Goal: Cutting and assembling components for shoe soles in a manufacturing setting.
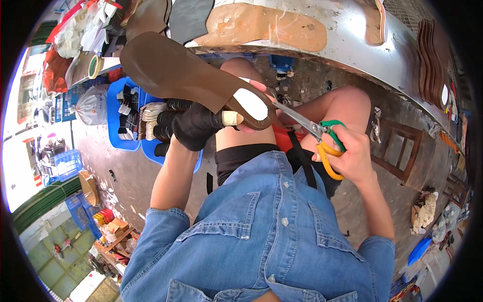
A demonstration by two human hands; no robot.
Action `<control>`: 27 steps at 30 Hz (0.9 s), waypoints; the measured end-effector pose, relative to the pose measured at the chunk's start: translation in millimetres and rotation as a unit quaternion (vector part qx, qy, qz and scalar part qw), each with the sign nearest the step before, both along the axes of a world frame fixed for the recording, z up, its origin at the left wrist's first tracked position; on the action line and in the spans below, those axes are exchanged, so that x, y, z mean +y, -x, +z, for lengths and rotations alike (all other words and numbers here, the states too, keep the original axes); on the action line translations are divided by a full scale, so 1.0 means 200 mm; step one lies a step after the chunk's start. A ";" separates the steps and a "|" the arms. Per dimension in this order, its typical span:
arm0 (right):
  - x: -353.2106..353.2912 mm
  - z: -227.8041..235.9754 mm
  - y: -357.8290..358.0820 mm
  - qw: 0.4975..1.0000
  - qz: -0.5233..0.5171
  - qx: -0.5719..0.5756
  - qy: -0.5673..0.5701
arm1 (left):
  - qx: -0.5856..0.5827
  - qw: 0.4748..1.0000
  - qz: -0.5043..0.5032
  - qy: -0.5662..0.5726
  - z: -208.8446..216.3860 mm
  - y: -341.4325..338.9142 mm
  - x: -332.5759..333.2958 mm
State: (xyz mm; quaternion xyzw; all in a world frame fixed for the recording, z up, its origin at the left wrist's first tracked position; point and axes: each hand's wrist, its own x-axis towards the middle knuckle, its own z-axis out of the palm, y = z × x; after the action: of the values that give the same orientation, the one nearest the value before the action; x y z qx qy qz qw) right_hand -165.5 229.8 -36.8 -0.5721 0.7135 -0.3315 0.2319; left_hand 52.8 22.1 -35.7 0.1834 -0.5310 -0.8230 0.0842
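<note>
My left hand, in a black fingerless glove with tape round the thumb, grips a brown shoe insole near its heel. The insole points up and left, and a white oval patch lies on its heel end. My right hand is closed round the handles of a pair of scissors, one handle green and the other yellow. Their blades reach left to the heel edge of the insole; whether they touch it I cannot tell. Part of my left fingers is hidden under the insole.
A metal-topped bench curves ahead, bearing a tan sole-shaped piece and a stack of brown strips. Blue crates with several soles stand at my left. A wooden frame lies on the floor at my right.
</note>
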 end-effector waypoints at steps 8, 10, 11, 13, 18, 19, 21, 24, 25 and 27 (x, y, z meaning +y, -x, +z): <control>-0.01 0.05 0.01 0.994 0.031 0.101 0.010 | 0.036 0.999 -0.010 0.036 -0.02 0.02 -0.02; 0.01 0.04 0.02 0.995 0.033 0.098 -0.005 | 0.054 0.998 -0.014 0.040 0.01 0.05 0.00; 0.02 0.01 0.02 0.999 0.005 0.045 -0.012 | 0.048 0.997 0.048 0.046 0.03 0.07 0.04; 0.02 0.00 0.01 1.000 -0.017 -0.007 -0.014 | 0.042 0.991 0.115 0.056 0.04 0.09 0.06; 0.02 0.00 -0.03 0.997 -0.038 0.056 0.024 | 0.090 0.982 0.165 -0.014 -0.04 0.11 0.05; 0.02 0.01 -0.03 0.997 -0.038 0.057 0.025 | 0.089 0.979 0.185 -0.015 -0.05 0.11 0.05; -0.01 0.04 -0.04 0.995 -0.030 0.089 0.034 | 0.078 0.980 0.185 0.007 -0.04 0.12 0.06; 0.01 0.04 -0.04 0.992 -0.025 0.125 -0.016 | 0.073 0.980 0.183 0.025 -0.05 0.12 0.06; 0.01 0.05 -0.03 0.992 -0.020 0.124 -0.012 | 0.078 0.980 0.180 0.021 -0.04 0.13 0.05; 0.00 0.07 -0.03 0.999 -0.040 0.008 -0.033 | 0.081 0.982 0.170 -0.029 0.00 0.15 0.03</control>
State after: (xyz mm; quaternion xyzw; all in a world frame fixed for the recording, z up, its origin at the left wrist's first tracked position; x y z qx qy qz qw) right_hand -158.9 230.1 -23.2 -0.5375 0.7483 -0.3126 0.2310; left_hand 23.0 27.4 -36.3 0.2059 -0.4594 -0.8239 0.2604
